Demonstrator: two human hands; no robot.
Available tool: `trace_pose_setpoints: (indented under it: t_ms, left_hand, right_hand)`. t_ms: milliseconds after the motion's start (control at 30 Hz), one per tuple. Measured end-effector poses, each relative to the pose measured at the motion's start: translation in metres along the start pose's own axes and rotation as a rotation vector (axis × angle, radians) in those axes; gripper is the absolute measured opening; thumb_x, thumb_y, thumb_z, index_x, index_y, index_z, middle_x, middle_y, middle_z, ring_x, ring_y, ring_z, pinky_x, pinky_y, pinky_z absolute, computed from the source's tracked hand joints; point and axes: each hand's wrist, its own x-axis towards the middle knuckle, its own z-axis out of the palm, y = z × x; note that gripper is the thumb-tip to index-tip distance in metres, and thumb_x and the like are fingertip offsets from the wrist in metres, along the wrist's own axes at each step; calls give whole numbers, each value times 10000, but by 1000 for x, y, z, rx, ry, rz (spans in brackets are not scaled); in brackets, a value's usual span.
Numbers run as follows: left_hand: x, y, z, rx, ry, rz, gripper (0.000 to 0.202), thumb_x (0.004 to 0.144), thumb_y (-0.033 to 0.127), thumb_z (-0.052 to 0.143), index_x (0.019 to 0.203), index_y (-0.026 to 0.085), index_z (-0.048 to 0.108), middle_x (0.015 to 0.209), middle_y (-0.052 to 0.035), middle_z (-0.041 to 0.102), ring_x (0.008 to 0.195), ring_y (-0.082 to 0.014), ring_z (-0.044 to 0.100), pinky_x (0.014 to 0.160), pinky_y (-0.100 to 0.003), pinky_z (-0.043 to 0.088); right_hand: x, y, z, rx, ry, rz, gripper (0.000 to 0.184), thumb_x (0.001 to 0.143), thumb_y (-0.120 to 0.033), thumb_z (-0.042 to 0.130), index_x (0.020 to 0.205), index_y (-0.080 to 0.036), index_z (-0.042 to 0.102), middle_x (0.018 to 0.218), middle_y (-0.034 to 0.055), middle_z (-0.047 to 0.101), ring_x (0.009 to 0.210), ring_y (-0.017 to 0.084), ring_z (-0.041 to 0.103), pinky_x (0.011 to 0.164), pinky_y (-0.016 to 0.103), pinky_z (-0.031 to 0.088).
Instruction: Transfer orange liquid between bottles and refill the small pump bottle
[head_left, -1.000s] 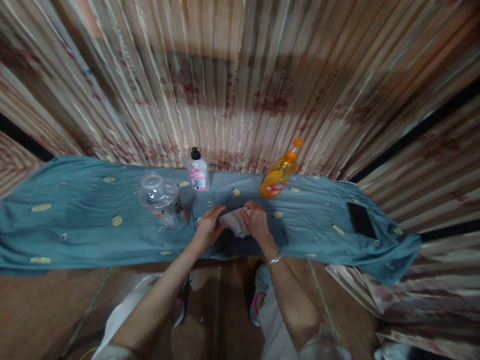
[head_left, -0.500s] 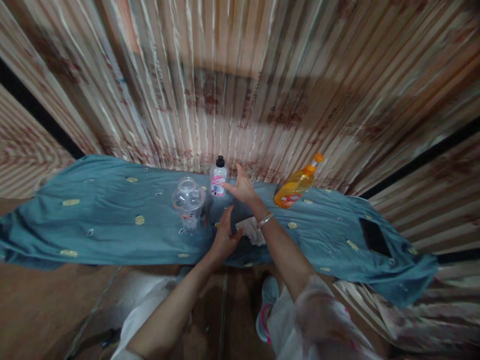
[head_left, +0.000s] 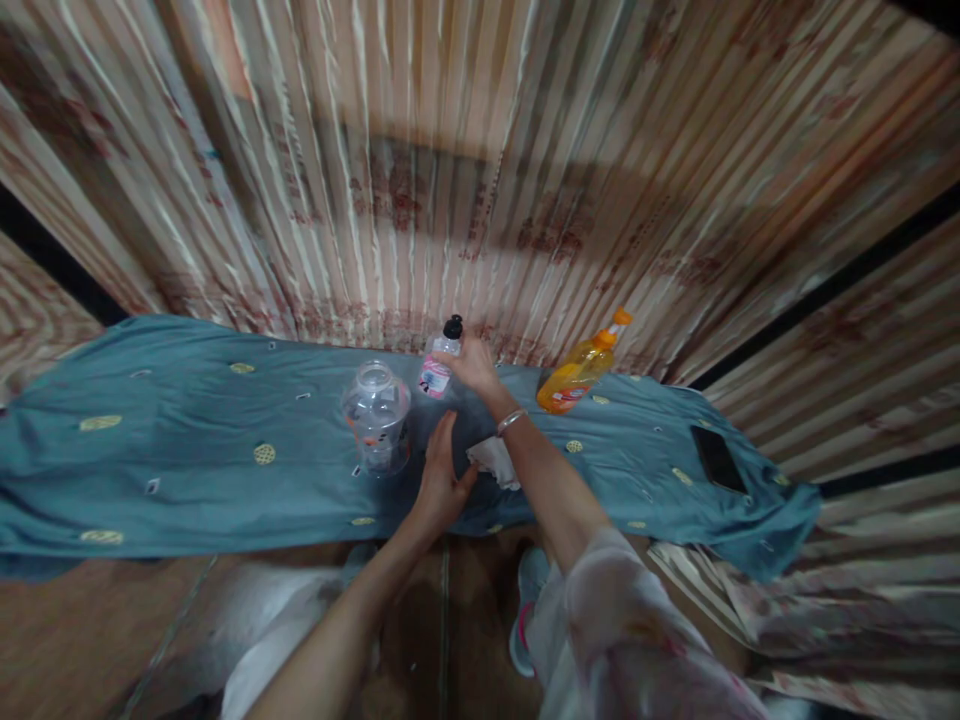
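Now, at frame centre, the right hand (head_left: 474,366) grips the tilted small bottle (head_left: 437,372), cap not yet off; the left hand (head_left: 439,478) rests flat, released, beside the white cloth (head_left: 496,461).

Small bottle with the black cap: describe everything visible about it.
The small bottle is clear plastic, it seems, with a black cap and a pink-and-white label. It leans, cap tipped right, at the far edge of the blue cloth. The right hand grips its body. A clear jar stands just left, apart. Whether its base touches the cloth is unclear.
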Motion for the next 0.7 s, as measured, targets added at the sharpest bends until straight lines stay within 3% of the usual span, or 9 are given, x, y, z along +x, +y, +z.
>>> trace_pose_setpoints:
  t_ms: [167, 267, 367, 467, 567, 700]
  left_hand:
    - [7, 7, -1, 139, 92, 125, 945, 899, 345, 692, 1654, 230, 136, 1713, -225, 275, 1624, -352, 256, 1301, -610, 267]
    - [11, 10, 1, 184, 131, 139, 1112, 828, 466, 788, 1656, 217, 90, 1718, -254, 230, 1631, -396, 213, 1298, -631, 250]
    - [11, 14, 5, 177, 121, 153, 1276, 728, 559, 861, 1654, 206, 57, 1711, -282, 220, 1616, -439, 234, 1286, -650, 260]
    - [8, 17, 8, 133, 72, 148, 1292, 708, 542, 872, 1648, 204, 52, 1693, -280, 267, 1591, -428, 310, 1275, -618, 317]
    - [4, 19, 10, 83, 46, 102, 1219, 718, 470, 855, 1632, 195, 97, 1644, -266, 372, 1542, -401, 417, 1248, -571, 393]
    - [-3, 23, 13, 69, 45, 7, 1179, 697, 410, 854, 1614, 149, 160, 1593, -281, 450, 1484, -417, 496, 1208, -575, 448]
  right_hand:
    - [-61, 10, -48, 17, 206, 42, 537, 816, -433, 822, 1256, -171, 660, 1127, 111, 782, 1075, 294, 740, 949, 412, 576]
    - [-107, 9, -64, 43, 287, 8, 568, 782, -463, 836, 1253, -194, 666, 1084, 96, 777, 1025, 278, 735, 925, 398, 583]
    - [-144, 4, -65, 82, 297, -40, 521, 833, -520, 770, 1255, -231, 672, 1068, 69, 778, 997, 269, 736, 901, 407, 597]
    - [-166, 1, -59, 77, 304, -38, 562, 823, -525, 780, 1271, -203, 673, 1128, 113, 777, 1032, 283, 737, 935, 426, 594]
    - [-176, 0, -55, 63, 306, 3, 617, 790, -520, 814, 1296, -196, 671, 1185, 144, 768, 1104, 302, 728, 970, 438, 587]
    - [-181, 0, -65, 156, 271, 16, 595, 795, -517, 804, 1297, -222, 680, 1166, 120, 783, 1080, 295, 738, 954, 431, 591]
